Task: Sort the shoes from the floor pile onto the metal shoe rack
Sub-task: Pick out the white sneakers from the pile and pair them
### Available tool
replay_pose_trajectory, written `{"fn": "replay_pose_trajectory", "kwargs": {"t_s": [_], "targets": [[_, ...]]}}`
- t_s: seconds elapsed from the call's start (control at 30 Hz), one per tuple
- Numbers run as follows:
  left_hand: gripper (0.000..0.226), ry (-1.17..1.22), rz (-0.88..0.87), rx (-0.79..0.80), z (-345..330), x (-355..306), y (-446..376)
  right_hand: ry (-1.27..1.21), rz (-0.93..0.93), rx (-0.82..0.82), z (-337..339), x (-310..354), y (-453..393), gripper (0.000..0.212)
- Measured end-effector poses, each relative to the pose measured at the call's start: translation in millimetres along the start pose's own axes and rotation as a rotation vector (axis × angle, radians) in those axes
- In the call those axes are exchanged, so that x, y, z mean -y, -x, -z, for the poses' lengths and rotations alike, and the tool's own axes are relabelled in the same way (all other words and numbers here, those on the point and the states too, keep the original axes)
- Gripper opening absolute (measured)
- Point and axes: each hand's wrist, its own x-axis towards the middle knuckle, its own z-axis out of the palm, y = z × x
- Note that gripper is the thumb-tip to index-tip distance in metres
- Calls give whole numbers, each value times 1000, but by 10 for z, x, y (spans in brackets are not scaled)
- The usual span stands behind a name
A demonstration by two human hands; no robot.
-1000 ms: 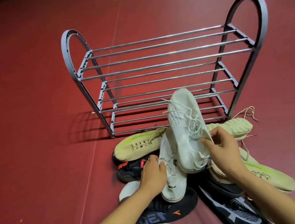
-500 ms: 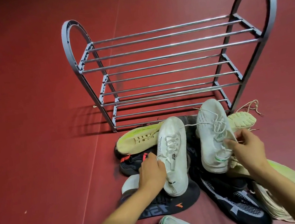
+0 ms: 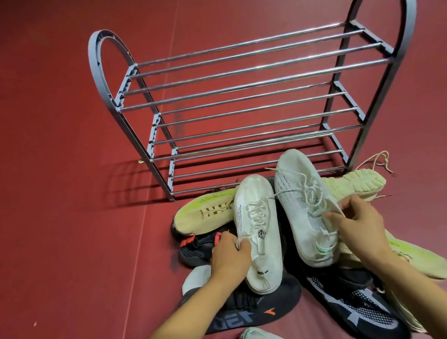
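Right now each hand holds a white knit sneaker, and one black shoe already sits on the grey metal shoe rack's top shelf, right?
Not quite. The head view shows the grey metal shoe rack bare on every shelf. The left hand and right hand do each hold a white knit sneaker.

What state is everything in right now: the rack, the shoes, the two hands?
Metal shoe rack: upright, no shoes on its shelves.
Left white sneaker: laced, gripped by left hand.
Right white sneaker: laces loose, pinched by right hand.
Black sneakers: on floor.
Yellow-green shoes: on floor, one sole-up.
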Motion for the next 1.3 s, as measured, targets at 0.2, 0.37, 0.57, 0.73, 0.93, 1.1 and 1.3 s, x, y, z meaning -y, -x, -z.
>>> {"fn": "replay_pose_trajectory", "kwargs": {"t_s": [0.2, 0.37, 0.57, 0.73, 0.93, 1.1, 1.3], "targets": [[60, 356, 197, 80, 13, 48, -23, -25, -1, 3, -14, -16, 12, 19], [70, 295, 198, 117, -45, 48, 2, -77, 20, 27, -38, 44, 17, 20], [46, 538, 96, -96, 378, -270, 51, -161, 142, 139, -284, 365, 225, 22], [42, 702, 51, 11, 527, -265, 84, -140, 212, 489, -724, 505, 449, 10], [38, 588, 175, -231, 649, 374, 12, 252, -71, 539, -716, 42, 387, 80], [40, 408, 13, -99, 365, 436, 39, 330, 6, 462, -804, -147, 368, 44], [38, 356, 5, -96, 272, 404, -4, 58, -141, 391, -724, -192, 371, 12]]}}
